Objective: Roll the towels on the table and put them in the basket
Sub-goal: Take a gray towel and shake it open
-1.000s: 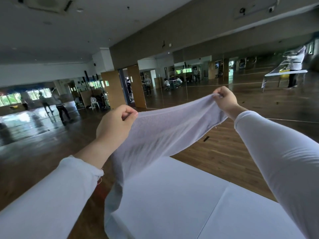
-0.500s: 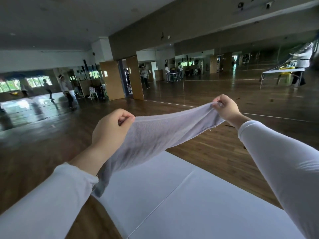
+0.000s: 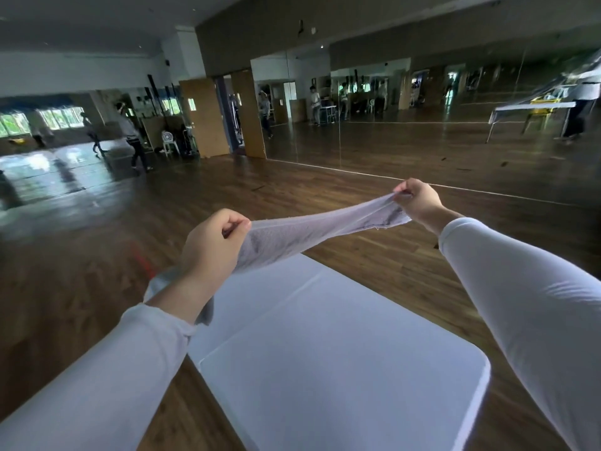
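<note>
A white towel [image 3: 312, 227] is stretched in the air between my two hands, above the far end of the white folding table [image 3: 325, 369]. My left hand [image 3: 211, 249] pinches one corner, and the rest of that end hangs down behind my wrist. My right hand [image 3: 418, 201] pinches the opposite corner, higher and farther away. The towel sags and twists slightly between them and does not touch the table. No basket is in view.
Wooden floor [image 3: 97, 255] surrounds the table. A mirrored wall [image 3: 422, 109] runs across the back, reflecting another table and a person. People walk at the far left [image 3: 133, 138] near a wooden door [image 3: 203, 117].
The towel has been pulled tighter and lifted off the table; its hanging part has shortened. Both hands have lowered in view as my head tilted down, showing more of the table.
</note>
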